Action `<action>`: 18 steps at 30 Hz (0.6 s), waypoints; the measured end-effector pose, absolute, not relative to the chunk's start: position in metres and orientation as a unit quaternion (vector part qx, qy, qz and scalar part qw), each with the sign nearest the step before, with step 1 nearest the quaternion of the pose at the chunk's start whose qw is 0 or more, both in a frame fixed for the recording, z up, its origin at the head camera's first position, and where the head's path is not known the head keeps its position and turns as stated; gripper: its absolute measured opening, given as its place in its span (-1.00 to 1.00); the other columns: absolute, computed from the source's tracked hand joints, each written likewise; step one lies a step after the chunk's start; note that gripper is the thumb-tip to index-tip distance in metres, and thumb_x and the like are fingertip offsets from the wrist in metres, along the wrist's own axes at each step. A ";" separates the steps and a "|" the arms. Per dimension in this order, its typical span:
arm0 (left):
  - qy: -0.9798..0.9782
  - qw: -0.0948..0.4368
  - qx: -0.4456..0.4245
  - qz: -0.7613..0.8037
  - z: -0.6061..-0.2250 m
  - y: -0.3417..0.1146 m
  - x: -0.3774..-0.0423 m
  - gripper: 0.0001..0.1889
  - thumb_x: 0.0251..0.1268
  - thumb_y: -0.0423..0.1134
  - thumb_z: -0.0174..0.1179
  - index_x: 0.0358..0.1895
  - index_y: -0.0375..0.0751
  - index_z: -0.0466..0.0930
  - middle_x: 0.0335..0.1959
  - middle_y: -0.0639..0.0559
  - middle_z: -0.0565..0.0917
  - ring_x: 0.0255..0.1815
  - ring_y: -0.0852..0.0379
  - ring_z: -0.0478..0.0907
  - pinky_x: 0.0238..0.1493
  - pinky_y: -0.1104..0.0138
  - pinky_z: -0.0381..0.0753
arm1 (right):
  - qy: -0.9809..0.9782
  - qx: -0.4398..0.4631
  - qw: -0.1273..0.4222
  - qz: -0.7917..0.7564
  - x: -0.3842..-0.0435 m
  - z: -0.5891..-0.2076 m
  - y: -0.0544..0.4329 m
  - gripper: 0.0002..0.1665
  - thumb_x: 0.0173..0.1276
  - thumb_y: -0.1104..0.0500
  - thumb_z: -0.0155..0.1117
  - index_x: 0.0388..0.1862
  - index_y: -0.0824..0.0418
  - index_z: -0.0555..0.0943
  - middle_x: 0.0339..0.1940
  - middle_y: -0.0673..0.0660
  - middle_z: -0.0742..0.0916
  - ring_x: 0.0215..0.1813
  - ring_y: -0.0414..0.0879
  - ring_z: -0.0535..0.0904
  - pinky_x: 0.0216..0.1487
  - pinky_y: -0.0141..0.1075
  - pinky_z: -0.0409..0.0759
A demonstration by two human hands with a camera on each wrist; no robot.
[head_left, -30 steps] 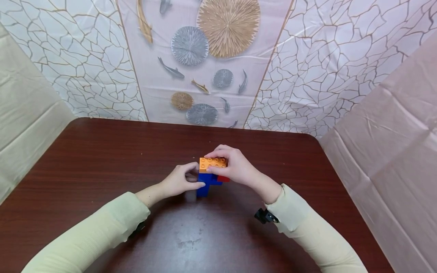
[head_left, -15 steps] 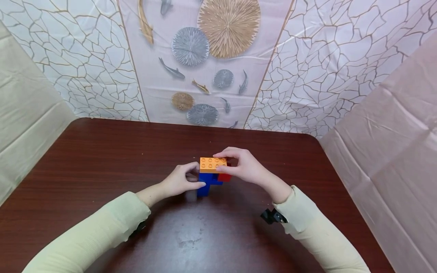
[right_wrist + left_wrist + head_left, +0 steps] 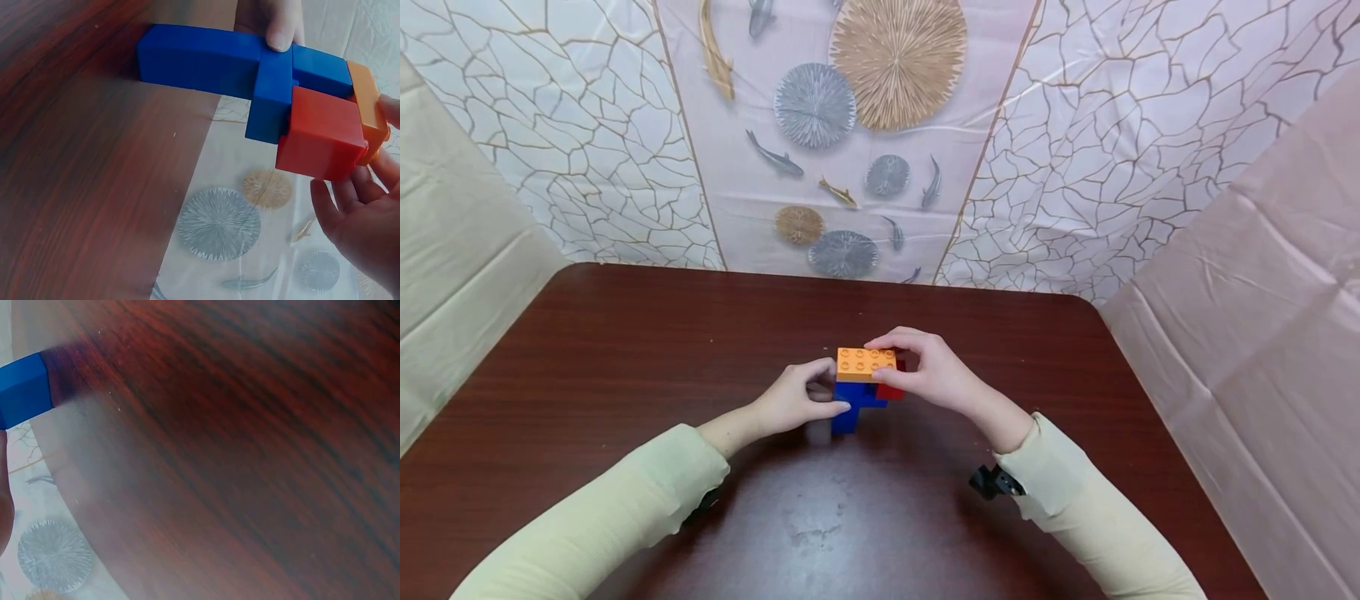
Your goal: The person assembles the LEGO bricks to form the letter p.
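Note:
A stack of toy building bricks stands upright near the middle of the table. Its lower part is a blue brick column, with a blue brick laid crosswise on it. Above that sit another blue brick and a red brick. An orange brick, studs up, forms the top. My left hand grips the blue part from the left, its thumb on the near side. From the right, my right hand pinches the orange brick's right end between thumb and fingers.
The dark brown wooden table is glossy and reflects light in front of the stack. A patterned cloth hangs behind its far edge. Pale cloth walls rise at both sides.
My right hand has shifted right along the orange brick, uncovering more of its studs and more of the red brick. The left hand and the stack have stayed in place.

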State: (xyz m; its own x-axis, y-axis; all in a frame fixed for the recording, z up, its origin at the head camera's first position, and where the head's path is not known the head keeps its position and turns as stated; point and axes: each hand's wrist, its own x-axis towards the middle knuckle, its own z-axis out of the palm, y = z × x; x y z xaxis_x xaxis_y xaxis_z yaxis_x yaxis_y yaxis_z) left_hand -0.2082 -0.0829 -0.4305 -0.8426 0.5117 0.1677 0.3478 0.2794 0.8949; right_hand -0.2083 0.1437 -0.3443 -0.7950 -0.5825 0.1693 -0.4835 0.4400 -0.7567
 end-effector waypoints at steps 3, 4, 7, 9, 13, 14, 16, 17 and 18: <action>0.795 0.076 0.270 0.538 -0.431 -0.083 -0.208 -0.69 0.09 -0.31 0.33 -0.12 -0.29 0.48 -0.18 -0.18 0.65 -0.09 0.01 0.62 -0.08 0.31 0.64 | 0.846 -0.323 0.049 -0.422 -0.209 -0.344 0.140 -0.60 0.16 0.21 0.38 0.01 0.22 0.60 -0.10 0.12 0.66 -0.15 -0.09 0.53 -0.15 -0.37 0.60; 0.794 0.075 0.271 0.538 -0.431 -0.083 -0.208 -0.70 0.09 -0.31 0.33 -0.12 -0.29 0.48 -0.18 -0.18 0.65 -0.09 0.01 0.62 -0.08 0.31 0.64 | 0.845 -0.327 0.044 -0.421 -0.210 -0.344 0.138 -0.60 0.16 0.21 0.38 0.01 0.23 0.60 -0.10 0.12 0.67 -0.15 -0.10 0.54 -0.14 -0.37 0.59; 0.793 0.073 0.273 0.540 -0.431 -0.082 -0.208 -0.70 0.09 -0.32 0.33 -0.13 -0.28 0.49 -0.18 -0.18 0.65 -0.09 0.01 0.62 -0.08 0.31 0.64 | 0.842 -0.340 0.032 -0.417 -0.210 -0.343 0.134 -0.59 0.15 0.19 0.39 0.01 0.24 0.61 -0.12 0.12 0.67 -0.15 -0.10 0.54 -0.14 -0.35 0.59; 0.792 0.071 0.273 0.542 -0.430 -0.082 -0.207 -0.71 0.08 -0.32 0.34 -0.15 -0.28 0.49 -0.18 -0.18 0.66 -0.09 0.01 0.62 -0.08 0.31 0.64 | 0.843 -0.344 0.027 -0.413 -0.210 -0.343 0.131 -0.60 0.16 0.18 0.39 0.00 0.23 0.62 -0.13 0.11 0.67 -0.15 -0.11 0.54 -0.15 -0.35 0.58; 0.792 0.072 0.274 0.541 -0.430 -0.081 -0.207 -0.71 0.08 -0.32 0.34 -0.15 -0.27 0.49 -0.18 -0.17 0.66 -0.10 0.02 0.62 -0.08 0.33 0.64 | 0.849 -0.341 0.024 -0.403 -0.209 -0.343 0.128 -0.64 0.16 0.19 0.38 -0.03 0.20 0.64 -0.17 0.09 0.67 -0.17 -0.13 0.53 -0.19 -0.38 0.58; 0.792 0.073 0.274 0.540 -0.430 -0.081 -0.207 -0.71 0.07 -0.32 0.34 -0.15 -0.27 0.49 -0.18 -0.16 0.66 -0.10 0.03 0.62 -0.08 0.33 0.64 | 0.851 -0.340 0.023 -0.400 -0.209 -0.342 0.127 -0.65 0.16 0.19 0.38 -0.04 0.19 0.64 -0.17 0.09 0.67 -0.17 -0.13 0.54 -0.18 -0.39 0.58; 0.794 0.074 0.274 0.537 -0.430 -0.082 -0.207 -0.70 0.07 -0.32 0.34 -0.14 -0.26 0.49 -0.18 -0.15 0.65 -0.10 0.04 0.62 -0.08 0.34 0.64 | 0.854 -0.341 0.022 -0.393 -0.209 -0.342 0.126 -0.66 0.16 0.19 0.38 -0.05 0.20 0.64 -0.17 0.09 0.67 -0.17 -0.13 0.54 -0.17 -0.39 0.58; 0.795 0.075 0.273 0.536 -0.430 -0.082 -0.207 -0.70 0.07 -0.32 0.34 -0.14 -0.24 0.49 -0.18 -0.14 0.65 -0.10 0.04 0.62 -0.09 0.34 0.64 | 0.856 -0.342 0.020 -0.388 -0.209 -0.342 0.126 -0.66 0.16 0.19 0.38 -0.05 0.20 0.64 -0.17 0.09 0.67 -0.17 -0.13 0.54 -0.16 -0.39 0.58; 0.796 0.075 0.273 0.535 -0.430 -0.082 -0.207 -0.71 0.07 -0.33 0.34 -0.14 -0.24 0.49 -0.18 -0.14 0.65 -0.10 0.04 0.62 -0.09 0.33 0.64 | 0.857 -0.343 0.020 -0.385 -0.209 -0.342 0.125 -0.66 0.16 0.18 0.38 -0.05 0.20 0.64 -0.17 0.09 0.67 -0.17 -0.13 0.54 -0.15 -0.38 0.59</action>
